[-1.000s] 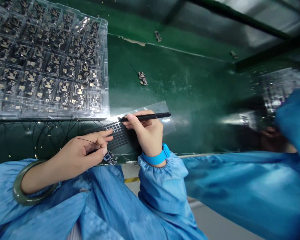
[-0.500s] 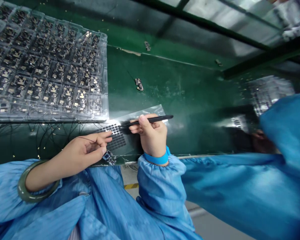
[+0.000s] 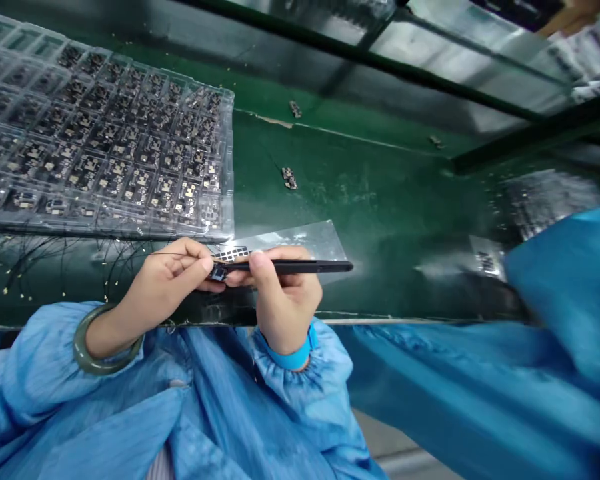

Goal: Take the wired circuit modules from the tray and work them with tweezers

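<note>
My left fingers (image 3: 187,257) are pinched shut on a tiny circuit board (image 3: 219,272). My right fingers (image 3: 263,267) are closed around long black tweezers (image 3: 300,267), and the thin tip touches that same board. Both my hands are bent in toward each other, with the wrists low.

A smooth, round stone bangle (image 3: 105,353) sits on my left wrist. A soft blue wrist strap (image 3: 290,359) wraps my right wrist. My puffy, shiny blue sleeves (image 3: 180,400) are gathered at the cuffs.

My hands are just below the corner of a see-through plastic tray (image 3: 230,167), which has rows of small square boxes full of little boards. A shiny plastic sheet (image 3: 300,241) with a black grid lies just right of that corner. A loose little board (image 3: 289,178) sits on the green desk (image 3: 380,207), right of the tray. Thin black wires (image 3: 40,260) lie under the tray's front edge.
</note>
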Tool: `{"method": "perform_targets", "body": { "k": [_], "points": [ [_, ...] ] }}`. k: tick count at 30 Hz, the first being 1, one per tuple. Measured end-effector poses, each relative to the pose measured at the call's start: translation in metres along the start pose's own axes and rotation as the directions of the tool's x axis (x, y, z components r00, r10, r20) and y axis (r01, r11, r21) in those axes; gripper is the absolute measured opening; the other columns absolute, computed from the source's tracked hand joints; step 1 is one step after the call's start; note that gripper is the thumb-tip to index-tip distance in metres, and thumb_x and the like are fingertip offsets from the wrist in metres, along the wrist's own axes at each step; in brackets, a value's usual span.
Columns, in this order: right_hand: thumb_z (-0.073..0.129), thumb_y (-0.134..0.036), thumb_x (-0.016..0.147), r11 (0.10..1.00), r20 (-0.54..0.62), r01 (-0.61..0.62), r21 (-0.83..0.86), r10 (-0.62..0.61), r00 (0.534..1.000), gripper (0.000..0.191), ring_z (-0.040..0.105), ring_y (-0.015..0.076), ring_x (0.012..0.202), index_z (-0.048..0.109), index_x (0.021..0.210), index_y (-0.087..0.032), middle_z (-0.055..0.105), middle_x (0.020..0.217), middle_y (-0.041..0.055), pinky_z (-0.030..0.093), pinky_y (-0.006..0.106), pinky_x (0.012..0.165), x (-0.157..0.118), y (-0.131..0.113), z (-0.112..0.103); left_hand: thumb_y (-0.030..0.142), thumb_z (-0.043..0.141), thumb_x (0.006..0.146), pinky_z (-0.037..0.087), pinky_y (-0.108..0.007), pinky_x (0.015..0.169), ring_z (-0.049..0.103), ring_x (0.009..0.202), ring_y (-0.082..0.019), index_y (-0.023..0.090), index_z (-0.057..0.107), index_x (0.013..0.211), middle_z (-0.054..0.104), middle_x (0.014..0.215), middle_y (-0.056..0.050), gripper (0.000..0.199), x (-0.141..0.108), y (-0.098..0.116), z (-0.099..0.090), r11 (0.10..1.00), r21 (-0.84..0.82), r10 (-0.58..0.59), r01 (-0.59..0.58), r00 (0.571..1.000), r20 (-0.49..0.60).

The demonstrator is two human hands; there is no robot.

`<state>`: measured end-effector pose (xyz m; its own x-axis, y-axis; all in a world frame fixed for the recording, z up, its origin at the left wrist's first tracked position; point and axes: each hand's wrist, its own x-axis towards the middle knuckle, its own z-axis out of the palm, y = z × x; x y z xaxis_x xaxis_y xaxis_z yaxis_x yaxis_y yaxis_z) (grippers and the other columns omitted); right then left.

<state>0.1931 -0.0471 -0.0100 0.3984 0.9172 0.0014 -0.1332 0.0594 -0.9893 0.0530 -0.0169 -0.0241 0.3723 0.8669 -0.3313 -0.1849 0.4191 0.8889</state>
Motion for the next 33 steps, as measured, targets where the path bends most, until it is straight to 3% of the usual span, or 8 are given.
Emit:
{"method": "perform_targets", "body": {
  "k": [13, 24, 27, 31, 33],
  "points": [
    [0.065, -0.027, 0.083, 1.0, -0.019, 0.021, 0.01, -0.021, 1.0, 0.012, 0.068, 0.01, 0.049, 0.056, 0.079, -0.02, 0.071, 0.061, -0.0067, 0.058, 0.017, 0.048, 0.004, 0.011, 0.004, 0.03, 0.065, 0.083, 0.062, -0.024, 0.07, 0.068, 0.071, -0.01, 0.016, 0.062, 0.078, 0.057, 0.082, 0.004, 0.015, 0.001, 0.0, -0.002, 1.0, 0.019, 0.012, -0.011, 1.0, -0.009],
    [0.067, -0.02, 0.08, 0.983, -0.014, 0.165, -0.078, -0.167, 0.986, 0.01, 0.068, 0.0104, 0.053, 0.058, 0.082, -0.023, 0.069, 0.071, -0.0056, 0.059, 0.02, 0.05, -0.001, 0.017, 0.004, 0.029, 0.065, 0.082, 0.062, -0.022, 0.07, 0.065, 0.072, -0.009, 0.015, 0.065, 0.075, 0.056, 0.086, 0.002, 0.016, 0.001, -0.001, -0.002, 0.998, 0.054, 0.016, -0.013, 0.999, -0.048],
    [0.067, -0.017, 0.079, 0.934, 0.031, 0.299, -0.196, -0.298, 0.954, 0.012, 0.069, 0.012, 0.061, 0.059, 0.086, -0.024, 0.068, 0.08, -0.0025, 0.06, 0.025, 0.055, -0.002, 0.017, 0.002, 0.028, 0.064, 0.082, 0.061, -0.02, 0.068, 0.065, 0.07, -0.009, 0.016, 0.065, 0.073, 0.056, 0.083, 0.003, 0.015, 0.0, 0.003, -0.001, 0.997, 0.07, 0.036, -0.033, 0.998, -0.042],
    [0.069, -0.011, 0.075, 0.77, 0.205, 0.544, -0.333, -0.504, 0.839, 0.021, 0.07, 0.0154, 0.078, 0.058, 0.087, -0.024, 0.069, 0.082, -0.0007, 0.06, 0.03, 0.069, -0.002, 0.016, -0.004, 0.024, 0.064, 0.082, 0.059, -0.014, 0.064, 0.063, 0.066, -0.006, 0.015, 0.066, 0.067, 0.057, 0.081, 0.002, 0.017, -0.002, 0.007, 0.001, 0.987, 0.148, 0.068, -0.058, 0.996, -0.061],
    [0.067, -0.013, 0.077, 0.788, 0.189, 0.533, -0.308, -0.499, 0.846, 0.017, 0.069, 0.0153, 0.077, 0.058, 0.088, -0.024, 0.069, 0.081, -0.0007, 0.059, 0.031, 0.07, 0.0, 0.013, -0.008, 0.024, 0.064, 0.082, 0.059, -0.016, 0.068, 0.063, 0.068, -0.007, 0.015, 0.066, 0.068, 0.058, 0.081, 0.002, 0.017, -0.003, 0.006, 0.001, 0.987, 0.146, 0.072, -0.064, 0.996, -0.052]
  ]
}}
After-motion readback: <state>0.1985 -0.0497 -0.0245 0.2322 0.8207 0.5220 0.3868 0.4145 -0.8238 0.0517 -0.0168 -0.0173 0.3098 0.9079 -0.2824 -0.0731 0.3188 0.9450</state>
